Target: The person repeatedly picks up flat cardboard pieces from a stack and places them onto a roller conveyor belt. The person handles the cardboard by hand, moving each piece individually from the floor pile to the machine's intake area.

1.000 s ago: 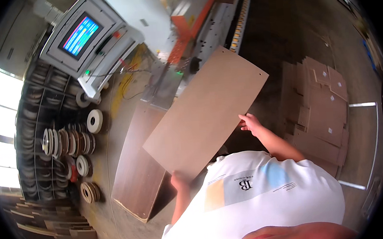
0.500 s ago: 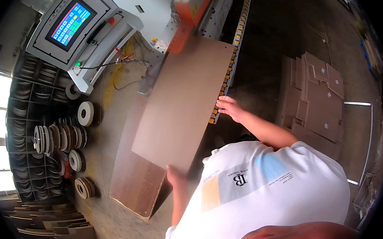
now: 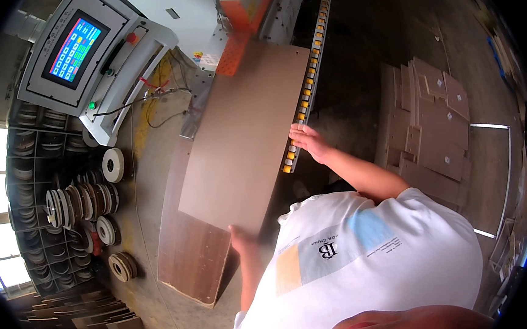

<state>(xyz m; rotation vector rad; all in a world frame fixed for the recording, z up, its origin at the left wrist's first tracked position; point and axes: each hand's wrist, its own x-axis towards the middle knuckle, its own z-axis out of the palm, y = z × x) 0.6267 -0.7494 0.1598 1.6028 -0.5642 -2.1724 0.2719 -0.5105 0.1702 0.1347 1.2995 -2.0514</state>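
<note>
A large flat brown board (image 3: 243,129) lies at a slant, its far end beside the machine's orange guard (image 3: 233,53). At the board's near right corner, my left hand (image 3: 242,242) grips the edge with its thumb showing; the other fingers are hidden. My right hand (image 3: 311,143) rests at the board's right edge, by the end of the roller track (image 3: 303,105), fingers stretched out. Under the near end sits a darker wood-grain panel (image 3: 190,255) with worn edges.
At the upper left stands a control panel with a lit screen (image 3: 75,49). Edge-banding rolls (image 3: 114,165) stand on the floor and on a black rack (image 3: 34,199) at left. Cut boards (image 3: 431,122) are stacked on the right, and more panels (image 3: 85,323) at the lower left.
The whole view has shifted and turned a little. Against the panel beneath, the board seems slightly farther toward the machine. Both hands keep their places at its edges.
</note>
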